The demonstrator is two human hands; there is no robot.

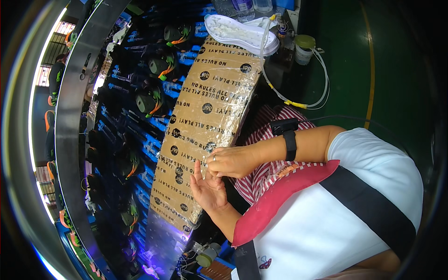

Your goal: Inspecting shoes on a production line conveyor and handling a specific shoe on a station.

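My left hand (pixel 210 191) is palm up over the near edge of a long cardboard work surface (pixel 196 112) wrapped in clear film. Its thumb and one finger stretch out, and the fingers are apart. My right hand (pixel 233 162), with a ring and a black wrist strap, lies back up across the left hand's fingertips. Its fingers are bent and pressed together there; anything small between them is hidden. A white shoe sole (pixel 240 35) rests at the far end of the cardboard, away from both hands.
Dark shoes (pixel 150 101) with green and orange trim line a rack of blue supports along the cardboard. Beyond the sole stand clear bottles (pixel 242 9). A lidded white tub (pixel 304 50) and looped pale tubing (pixel 322 88) are beside it. Another container (pixel 207 255) stands by the lower end.
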